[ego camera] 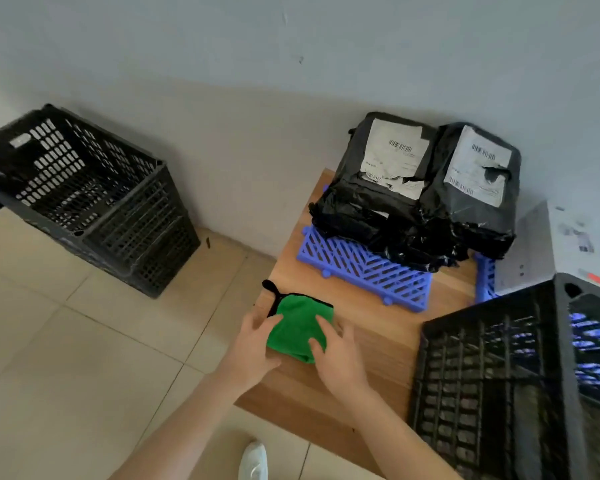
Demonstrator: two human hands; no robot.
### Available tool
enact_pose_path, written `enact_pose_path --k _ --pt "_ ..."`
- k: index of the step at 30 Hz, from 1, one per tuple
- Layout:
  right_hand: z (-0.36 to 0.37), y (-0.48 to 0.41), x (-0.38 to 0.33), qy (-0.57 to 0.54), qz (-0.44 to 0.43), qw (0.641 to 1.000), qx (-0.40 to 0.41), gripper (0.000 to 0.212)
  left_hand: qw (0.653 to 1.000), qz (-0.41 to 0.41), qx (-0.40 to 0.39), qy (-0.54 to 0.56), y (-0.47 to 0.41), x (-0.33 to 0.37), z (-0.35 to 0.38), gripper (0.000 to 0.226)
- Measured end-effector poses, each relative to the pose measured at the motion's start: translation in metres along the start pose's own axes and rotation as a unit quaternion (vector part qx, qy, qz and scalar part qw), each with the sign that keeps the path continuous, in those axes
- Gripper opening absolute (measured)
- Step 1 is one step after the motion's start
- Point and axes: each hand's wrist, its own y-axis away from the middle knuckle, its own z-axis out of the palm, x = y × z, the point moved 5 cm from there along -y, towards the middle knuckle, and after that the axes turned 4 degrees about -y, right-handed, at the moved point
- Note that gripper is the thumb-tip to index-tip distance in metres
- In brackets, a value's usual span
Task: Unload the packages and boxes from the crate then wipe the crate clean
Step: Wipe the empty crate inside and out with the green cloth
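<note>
My left hand and right hand lie on the green cloth at the tabletop's left edge. The fingers are spread and, through the blur, seem flat rather than pinching. The black crate fills the near right corner. The black packages sit at the far edge.

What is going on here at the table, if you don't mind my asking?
A person has the left hand and right hand resting on a green cloth on the wooden table. Black packages sit on a blue plastic grid by the wall, and a black crate stands on the table's right side. A second crate is on the floor.
</note>
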Motion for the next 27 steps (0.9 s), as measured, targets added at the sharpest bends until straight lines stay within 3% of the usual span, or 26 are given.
enact_pose_path --k 9,17,27 --pt "0.018 -0.003 0.004 -0.026 0.033 0.999 0.011 0.055 1.0 0.003 0.017 -0.004 -0.018 -0.004 0.012 0.069" --pt "0.003 -0.001 -0.006 -0.074 0.02 0.996 0.04 0.056 0.999 0.022 -0.014 -0.029 -0.026 0.004 0.0 0.076" --pt "-0.057 0.023 -0.051 -0.114 -0.083 0.984 0.113 0.048 0.986 0.079 0.14 0.048 0.006 0.042 -0.062 0.06"
